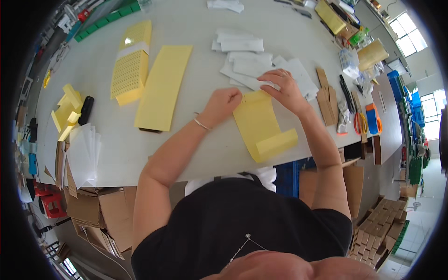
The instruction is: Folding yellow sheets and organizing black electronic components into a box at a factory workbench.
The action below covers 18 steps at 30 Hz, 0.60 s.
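A yellow paper sheet (258, 119) lies in front of me, its near end curled up into a roll. At its far left corner my left hand (225, 103) is closed, the fingers curled against the paper edge. My right hand (285, 91) is over the far right corner, thumb and fingers apart with nothing visible between them. Just beyond it lie several folded white paper pieces (252, 63), partly covered by that hand. To the left are a flat stack of yellow sheets (165, 88) and a banded stack of printed yellow sheets (128, 72).
Folded yellow scraps (67, 112) and a black cutter-like tool (87, 110) lie at the left, near white sheets (84, 154). On the right are cardboard strips (326, 100), orange-handled scissors (360, 123) and an orange tape roll (373, 119). The table's near edge (116, 185) runs before me.
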Available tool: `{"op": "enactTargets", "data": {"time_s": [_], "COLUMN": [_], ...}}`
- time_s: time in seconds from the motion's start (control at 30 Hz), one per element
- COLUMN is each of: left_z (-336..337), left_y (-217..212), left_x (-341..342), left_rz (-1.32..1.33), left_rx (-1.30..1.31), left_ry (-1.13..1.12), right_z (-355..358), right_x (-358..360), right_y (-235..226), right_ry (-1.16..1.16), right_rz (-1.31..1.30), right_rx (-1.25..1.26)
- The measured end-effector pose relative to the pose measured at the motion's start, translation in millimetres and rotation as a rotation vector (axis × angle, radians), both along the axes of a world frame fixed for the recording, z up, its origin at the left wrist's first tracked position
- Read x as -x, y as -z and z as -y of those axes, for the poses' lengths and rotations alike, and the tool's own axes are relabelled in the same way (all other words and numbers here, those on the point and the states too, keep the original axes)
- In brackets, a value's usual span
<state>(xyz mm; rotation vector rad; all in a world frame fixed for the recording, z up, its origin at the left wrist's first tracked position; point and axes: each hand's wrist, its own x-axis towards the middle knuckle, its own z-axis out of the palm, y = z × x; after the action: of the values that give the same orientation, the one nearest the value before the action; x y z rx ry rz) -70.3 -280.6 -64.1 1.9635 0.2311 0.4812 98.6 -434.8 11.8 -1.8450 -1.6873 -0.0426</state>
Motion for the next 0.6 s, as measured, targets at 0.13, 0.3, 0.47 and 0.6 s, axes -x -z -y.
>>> {"op": "enactTargets", "data": {"time_s": [0.13,0.3,0.47,0.6], "left_z": [0,5,9,9], "left_y": [-8,-9,-15,-13], "left_x": [0,3,7,6], "left_rz": [-0.003,-0.033,-0.051,-0.030], "left_rx": [0.020,0.015,-0.003,-0.025], "left_ry": [0.014,0.018,0.017,-0.004], "right_z": [-12,-11,-9,-17], "right_x": [21,31,39,25], "right_y": [10,23,31,26], "right_ry": [-0.103,-0.089,-0.099,-0.072], "right_rz": [0.181,0.252,0.456,0.168], "right_rx": [-0.038,-0.094,-0.203,-0.164]}}
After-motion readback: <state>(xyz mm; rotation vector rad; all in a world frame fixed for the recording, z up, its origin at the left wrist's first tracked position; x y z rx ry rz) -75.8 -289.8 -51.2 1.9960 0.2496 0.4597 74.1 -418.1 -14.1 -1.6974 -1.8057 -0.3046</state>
